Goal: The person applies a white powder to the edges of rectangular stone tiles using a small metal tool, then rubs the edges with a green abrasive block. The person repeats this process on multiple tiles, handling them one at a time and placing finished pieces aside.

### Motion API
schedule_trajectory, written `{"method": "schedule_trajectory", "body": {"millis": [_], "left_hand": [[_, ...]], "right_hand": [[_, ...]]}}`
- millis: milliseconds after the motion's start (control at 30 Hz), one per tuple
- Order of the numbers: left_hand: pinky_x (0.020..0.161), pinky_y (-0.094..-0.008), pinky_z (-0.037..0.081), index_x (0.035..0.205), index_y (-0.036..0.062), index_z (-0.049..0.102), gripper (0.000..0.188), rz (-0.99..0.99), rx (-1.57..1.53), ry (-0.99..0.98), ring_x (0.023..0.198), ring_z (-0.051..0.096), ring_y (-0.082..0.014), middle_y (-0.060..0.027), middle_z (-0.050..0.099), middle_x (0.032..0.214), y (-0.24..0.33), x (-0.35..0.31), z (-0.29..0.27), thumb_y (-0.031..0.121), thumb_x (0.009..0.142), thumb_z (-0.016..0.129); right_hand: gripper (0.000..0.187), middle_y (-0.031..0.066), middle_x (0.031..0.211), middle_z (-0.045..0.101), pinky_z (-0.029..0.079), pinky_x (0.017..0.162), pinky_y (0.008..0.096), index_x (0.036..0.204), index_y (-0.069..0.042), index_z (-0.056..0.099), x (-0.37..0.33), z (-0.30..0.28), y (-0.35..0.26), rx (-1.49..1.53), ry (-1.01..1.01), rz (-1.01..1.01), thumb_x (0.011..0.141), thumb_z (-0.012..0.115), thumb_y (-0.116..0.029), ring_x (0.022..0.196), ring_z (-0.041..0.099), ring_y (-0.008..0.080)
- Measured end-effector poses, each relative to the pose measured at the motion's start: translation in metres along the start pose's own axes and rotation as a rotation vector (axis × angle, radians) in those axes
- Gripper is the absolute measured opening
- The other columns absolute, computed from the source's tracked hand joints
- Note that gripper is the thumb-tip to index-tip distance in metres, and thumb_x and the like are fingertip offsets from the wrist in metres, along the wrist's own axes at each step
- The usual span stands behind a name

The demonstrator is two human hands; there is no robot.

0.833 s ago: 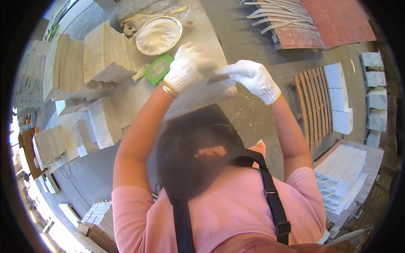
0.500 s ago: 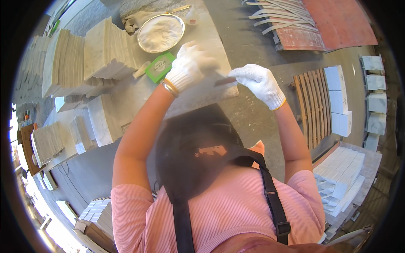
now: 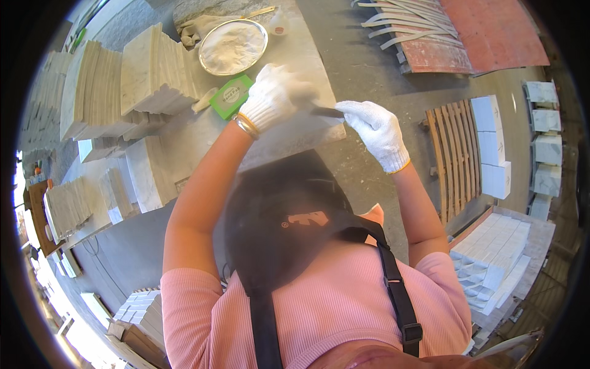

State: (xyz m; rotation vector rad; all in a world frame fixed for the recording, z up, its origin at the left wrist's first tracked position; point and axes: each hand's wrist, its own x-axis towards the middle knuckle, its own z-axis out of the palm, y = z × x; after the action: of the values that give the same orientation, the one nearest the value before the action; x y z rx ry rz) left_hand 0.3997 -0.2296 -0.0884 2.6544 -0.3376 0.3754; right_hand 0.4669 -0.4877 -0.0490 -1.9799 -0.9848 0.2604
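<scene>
Both my hands wear white knit gloves and are raised over the near edge of the worktable (image 3: 215, 138). My right hand (image 3: 376, 130) pinches one end of a dark, flat, narrow strip (image 3: 326, 112), whose kind I cannot make out. The strip's other end reaches toward my left hand (image 3: 271, 98). A haze smears the left fingertips; they look curled, and what they hold is hidden. Just left of that hand lies a green box (image 3: 222, 103). Beyond it stands a round metal-rimmed bowl (image 3: 249, 66) of white powder or paste.
Stacks of marble tiles (image 3: 157, 67) line the table's left side. A cloth (image 3: 212, 26) lies behind the bowl. On the floor at right are a wooden pallet (image 3: 455, 160), white blocks (image 3: 491, 150) and a crate of tiles (image 3: 491, 212). A black apron (image 3: 279, 212) hangs in front of me.
My right hand has come slightly nearer to me, and the dark strip has swung from slanting up to the right to slanting slightly down. My left hand stays in nearly the same place.
</scene>
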Motion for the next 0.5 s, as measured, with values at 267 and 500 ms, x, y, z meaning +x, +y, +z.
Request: {"method": "schedule_trajectory", "body": {"millis": [267, 500], "left_hand": [[0.077, -0.0411, 0.047, 0.096, 0.024, 0.077, 0.024, -0.003, -0.002, -0.012, 0.091, 0.065, -0.0274, 0.0031, 0.075, 0.099, 0.001, 0.002, -0.002, 0.01, 0.078, 0.072], [0.078, -0.0409, 0.047, 0.098, 0.024, 0.078, 0.028, 0.004, 0.039, 0.008, 0.092, 0.066, -0.0274, 0.0024, 0.076, 0.101, 0.0, 0.002, 0.0, 0.008, 0.076, 0.071]], "right_hand": [[0.026, 0.0119, 0.105, 0.076, 0.057, 0.081, 0.0335, 0.116, -0.011, 0.077, -0.017, 0.027, -0.003, -0.019, 0.219, 0.062, 0.093, 0.069, -0.004, 0.091, 0.074, 0.0269], [0.029, 0.0143, 0.108, 0.076, 0.057, 0.082, 0.034, 0.121, -0.009, 0.075, -0.022, 0.023, -0.007, -0.163, 0.224, 0.024, 0.093, 0.071, -0.006, 0.093, 0.074, 0.0261]]}}
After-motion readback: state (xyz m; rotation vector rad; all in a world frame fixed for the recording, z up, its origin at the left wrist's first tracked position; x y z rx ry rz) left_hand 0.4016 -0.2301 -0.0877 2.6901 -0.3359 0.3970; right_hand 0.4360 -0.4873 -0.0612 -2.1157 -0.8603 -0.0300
